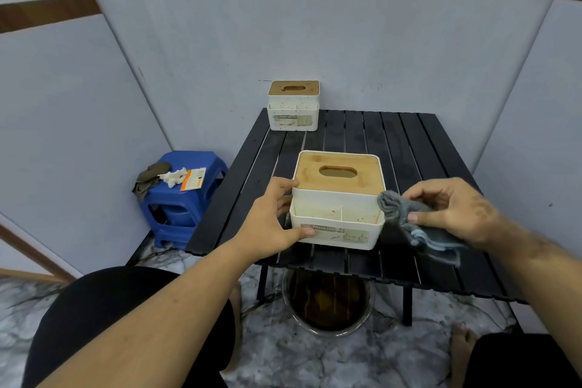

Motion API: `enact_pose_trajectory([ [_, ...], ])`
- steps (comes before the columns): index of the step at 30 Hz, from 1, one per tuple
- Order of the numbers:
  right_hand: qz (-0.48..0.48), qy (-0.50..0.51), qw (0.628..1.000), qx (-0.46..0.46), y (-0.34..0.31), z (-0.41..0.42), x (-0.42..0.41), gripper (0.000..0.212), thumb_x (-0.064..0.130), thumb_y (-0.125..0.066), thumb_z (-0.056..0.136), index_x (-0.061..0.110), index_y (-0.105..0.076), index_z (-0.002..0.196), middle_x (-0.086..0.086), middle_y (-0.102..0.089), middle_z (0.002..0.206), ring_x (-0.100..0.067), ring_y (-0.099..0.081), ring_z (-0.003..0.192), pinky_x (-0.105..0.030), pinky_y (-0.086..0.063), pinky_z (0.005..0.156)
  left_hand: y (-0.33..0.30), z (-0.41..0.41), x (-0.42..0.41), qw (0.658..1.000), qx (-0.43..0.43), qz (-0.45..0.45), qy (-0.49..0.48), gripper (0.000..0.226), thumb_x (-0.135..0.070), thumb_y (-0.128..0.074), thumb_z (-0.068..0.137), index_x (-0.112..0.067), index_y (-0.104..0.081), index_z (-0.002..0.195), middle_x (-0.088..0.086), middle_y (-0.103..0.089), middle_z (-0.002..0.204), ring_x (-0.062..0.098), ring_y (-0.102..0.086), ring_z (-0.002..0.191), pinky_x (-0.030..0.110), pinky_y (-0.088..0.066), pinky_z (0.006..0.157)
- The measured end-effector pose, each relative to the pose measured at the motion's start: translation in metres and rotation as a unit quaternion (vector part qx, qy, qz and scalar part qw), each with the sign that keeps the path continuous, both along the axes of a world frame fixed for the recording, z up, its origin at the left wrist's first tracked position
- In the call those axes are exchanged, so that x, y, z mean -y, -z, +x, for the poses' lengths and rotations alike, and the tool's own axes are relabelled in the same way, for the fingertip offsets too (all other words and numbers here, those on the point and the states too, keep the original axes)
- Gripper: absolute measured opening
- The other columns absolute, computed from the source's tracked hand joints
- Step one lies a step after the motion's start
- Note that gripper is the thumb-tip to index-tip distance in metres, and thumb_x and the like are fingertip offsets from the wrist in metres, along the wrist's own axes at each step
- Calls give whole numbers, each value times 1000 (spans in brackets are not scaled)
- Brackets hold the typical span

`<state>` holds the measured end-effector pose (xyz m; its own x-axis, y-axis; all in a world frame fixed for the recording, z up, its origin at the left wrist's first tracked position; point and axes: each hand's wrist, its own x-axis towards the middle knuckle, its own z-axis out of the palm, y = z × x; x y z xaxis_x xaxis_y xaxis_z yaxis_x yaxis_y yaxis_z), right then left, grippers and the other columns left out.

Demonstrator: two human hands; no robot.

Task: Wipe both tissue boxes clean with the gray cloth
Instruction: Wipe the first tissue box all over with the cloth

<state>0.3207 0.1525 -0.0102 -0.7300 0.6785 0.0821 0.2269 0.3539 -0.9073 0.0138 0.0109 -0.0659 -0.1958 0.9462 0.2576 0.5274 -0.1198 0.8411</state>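
Presently catalogued: near tissue box [337, 201], white body with wooden slotted lid, set upright toward the front edge of the black slatted table [409, 142]. It is steadied by the left hand [271, 217], whose thumb is laid on the front label and whose fingers are curled round the left wall.

Gray cloth [409, 224]: bunched at the box's right front corner, pinched between thumb and fingertips of the right hand [453, 208]; a loose tail with a pale blue edge is draped on the table.

Far tissue box [294, 105]: speckled with spots, stood at the table's back left corner against the wall, well apart from both hands.

Hazards, as judged:
- The near box could be pushed off the front edge if the wipe is pressed toward the body while the left hold is slackened.
- The lid could be dislodged by a sideways stroke.
- The front compartments, seemingly stained, could be missed by the bunched cloth.
- The bowl of brown liquid [327, 302] under the table could catch a fallen item.
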Motion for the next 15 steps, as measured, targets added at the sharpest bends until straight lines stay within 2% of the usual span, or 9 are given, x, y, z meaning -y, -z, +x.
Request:
enact_pose_trajectory([
  [2, 43, 6, 999, -10, -16, 2, -2, 26, -5, -75, 77, 19, -76, 86, -13, -75, 84, -33, -72, 73, -45, -60, 72, 1, 1, 1, 1000, -2, 0, 0, 84, -19, -96, 68, -49, -39, 123, -19, -57, 132, 2, -59, 127, 14, -47, 102],
  [6, 90, 69, 989, -97, -35, -5, 2, 28, 0, -74, 78, 25, -74, 90, -5, -74, 85, -18, -70, 74, -25, -59, 72, 4, 3, 0, 1000, 4, 11, 10, 82, -14, -94, 70, -47, -41, 123, -16, -58, 132, 1, -60, 125, 14, -48, 100],
  [8, 163, 112, 979, -41, -33, -15, 3, 30, 0, -76, 81, 28, -74, 90, 5, -74, 85, -12, -70, 79, -24, -58, 75, 8, 6, 0, 1000, 5, 25, 15, 70, -10, -91, 74, -38, -46, 119, -12, -60, 133, 4, -62, 124, 19, -51, 100],
  [9, 195, 122, 973, 0, -30, -22, 6, 28, 2, -77, 81, 27, -74, 92, 9, -73, 86, -9, -68, 82, -26, -57, 78, 10, 8, 0, 999, -5, 39, 18, 58, -7, -88, 76, -28, -51, 116, -11, -61, 134, 7, -62, 125, 22, -53, 99],
  [11, 258, 124, 954, 89, -25, -36, 10, 26, 5, -76, 81, 23, -74, 98, 10, -70, 93, -11, -60, 89, -34, -53, 86, 16, 9, -2, 996, -44, 74, 27, 33, -4, -84, 81, -10, -57, 99, -7, -62, 134, 15, -61, 127, 30, -58, 96],
  [13, 310, 108, 934, 141, -25, -51, 16, 27, 9, -73, 83, 24, -74, 105, 10, -67, 94, -16, -50, 92, -39, -48, 89, 20, 10, -3, 995, -45, 84, 19, 25, -2, -81, 82, -5, -57, 87, -6, -63, 133, 18, -61, 127, 36, -60, 94],
  [15, 344, 75, 923, 153, -30, -69, 25, 23, 13, -68, 87, 26, -73, 105, 14, -66, 94, -16, -46, 92, -36, -46, 87, 24, 12, -4, 997, -5, 83, 0, 22, 1, -80, 83, -3, -58, 83, -3, -62, 140, 17, -61, 128, 38, -59, 95],
])
